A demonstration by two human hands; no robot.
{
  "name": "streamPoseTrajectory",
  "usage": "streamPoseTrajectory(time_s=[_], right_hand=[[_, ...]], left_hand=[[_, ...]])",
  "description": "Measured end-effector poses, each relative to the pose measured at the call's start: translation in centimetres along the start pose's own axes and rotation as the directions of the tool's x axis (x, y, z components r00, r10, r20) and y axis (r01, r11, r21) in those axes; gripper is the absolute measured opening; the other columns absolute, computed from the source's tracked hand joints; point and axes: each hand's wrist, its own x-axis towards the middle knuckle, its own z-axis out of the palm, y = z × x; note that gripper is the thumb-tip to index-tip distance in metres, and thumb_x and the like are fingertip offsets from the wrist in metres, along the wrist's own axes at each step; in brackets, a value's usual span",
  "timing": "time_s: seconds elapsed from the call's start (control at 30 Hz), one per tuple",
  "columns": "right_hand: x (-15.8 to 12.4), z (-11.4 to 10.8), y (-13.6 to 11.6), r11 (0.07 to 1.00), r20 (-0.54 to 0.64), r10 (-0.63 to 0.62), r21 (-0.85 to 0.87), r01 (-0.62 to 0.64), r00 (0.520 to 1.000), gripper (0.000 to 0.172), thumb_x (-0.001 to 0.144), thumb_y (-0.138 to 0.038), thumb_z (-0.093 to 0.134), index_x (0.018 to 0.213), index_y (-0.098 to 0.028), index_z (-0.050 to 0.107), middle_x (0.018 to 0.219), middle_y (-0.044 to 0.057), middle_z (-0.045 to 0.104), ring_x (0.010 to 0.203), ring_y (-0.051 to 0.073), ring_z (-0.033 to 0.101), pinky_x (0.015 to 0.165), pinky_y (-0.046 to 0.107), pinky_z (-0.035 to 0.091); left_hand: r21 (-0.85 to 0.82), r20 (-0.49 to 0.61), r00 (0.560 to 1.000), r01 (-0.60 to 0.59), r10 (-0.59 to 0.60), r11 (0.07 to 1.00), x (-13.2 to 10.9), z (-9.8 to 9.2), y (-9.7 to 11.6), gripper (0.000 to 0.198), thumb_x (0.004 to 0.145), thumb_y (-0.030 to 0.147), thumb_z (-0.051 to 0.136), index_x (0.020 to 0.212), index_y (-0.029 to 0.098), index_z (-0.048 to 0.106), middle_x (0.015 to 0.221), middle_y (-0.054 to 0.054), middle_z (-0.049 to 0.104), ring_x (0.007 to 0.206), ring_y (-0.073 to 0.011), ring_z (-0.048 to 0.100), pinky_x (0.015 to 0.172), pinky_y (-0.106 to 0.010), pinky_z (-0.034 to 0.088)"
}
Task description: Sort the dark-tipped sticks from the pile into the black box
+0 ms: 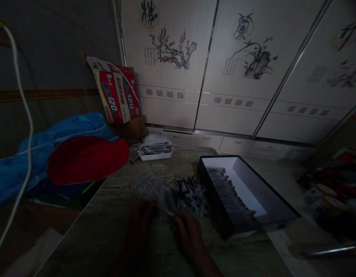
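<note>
The scene is dim. My left hand (141, 223) and my right hand (187, 232) meet low over the table (108, 231), fingers pinched together around a thin pale stick-like piece (166, 211) between them. Just beyond the hands lies a heap of small pale and dark slender pieces (178, 190). To the right stands a black box with a white inside (244, 192), a row of the dark pieces packed along its left side.
A small white tray (155, 154) of similar pieces sits at the table's far edge. Red and blue cloth (79, 157) lies on the left, a red printed carton (117, 92) behind it. A white cable (24, 127) hangs at left. Painted wardrobe doors (224, 69) fill the back.
</note>
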Motion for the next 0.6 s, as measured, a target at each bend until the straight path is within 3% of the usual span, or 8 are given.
streamPoseTrajectory(time_s=[0.1,0.27,0.37,0.43,0.6], right_hand=[[-0.08,-0.05,-0.02,1.0,-0.005,0.022,0.009,-0.022,1.0,0.02,0.09,-0.036,0.05,0.092,-0.018,0.059,0.069,0.001,0.061,0.061,0.014,0.057,0.054,0.021,0.041],[-0.14,0.08,0.17,1.0,0.069,0.0,0.023,-0.001,0.998,0.036,0.097,-0.032,0.036,0.07,-0.02,0.056,0.059,-0.001,0.058,0.055,0.012,0.055,0.054,0.02,0.039],[-0.15,0.12,0.18,1.0,-0.009,-0.027,0.008,0.027,1.0,0.02,0.092,-0.033,0.047,0.085,-0.019,0.058,0.066,0.0,0.061,0.057,0.013,0.056,0.053,0.02,0.04],[-0.12,0.09,0.16,0.999,-0.031,-0.032,0.009,0.032,0.999,0.019,0.091,-0.035,0.049,0.092,-0.019,0.059,0.068,0.0,0.062,0.058,0.014,0.056,0.052,0.02,0.04],[0.02,0.07,0.26,0.999,0.038,-0.035,0.002,0.035,0.999,0.036,0.096,-0.032,0.035,0.069,-0.02,0.055,0.058,0.0,0.058,0.053,0.013,0.055,0.05,0.021,0.038]], left_hand=[[-0.003,-0.005,1.0,0.001,-0.001,1.0,-0.2,-0.01,0.37,0.052,0.064,0.066,0.063,0.08,0.017,0.071,0.068,-0.002,0.069,0.071,-0.0227,0.064,0.071,-0.033,0.05],[-0.028,-0.011,1.0,0.0,0.0,1.0,-0.18,0.12,0.26,0.053,0.062,0.067,0.064,0.079,0.017,0.07,0.067,-0.003,0.069,0.069,-0.0228,0.064,0.07,-0.034,0.051],[-0.009,-0.019,1.0,0.005,-0.005,1.0,-0.06,0.11,0.15,0.055,0.062,0.068,0.063,0.079,0.017,0.07,0.067,-0.003,0.069,0.068,-0.0225,0.064,0.069,-0.033,0.05],[0.015,-0.026,1.0,0.017,-0.016,1.0,-0.09,0.11,0.31,0.056,0.062,0.07,0.061,0.077,0.017,0.07,0.066,-0.003,0.069,0.068,-0.0225,0.064,0.069,-0.033,0.05],[-0.02,-0.03,1.0,0.007,-0.007,1.0,-0.23,0.19,0.66,0.055,0.061,0.069,0.062,0.078,0.017,0.07,0.065,-0.003,0.068,0.066,-0.0213,0.063,0.068,-0.032,0.05]])
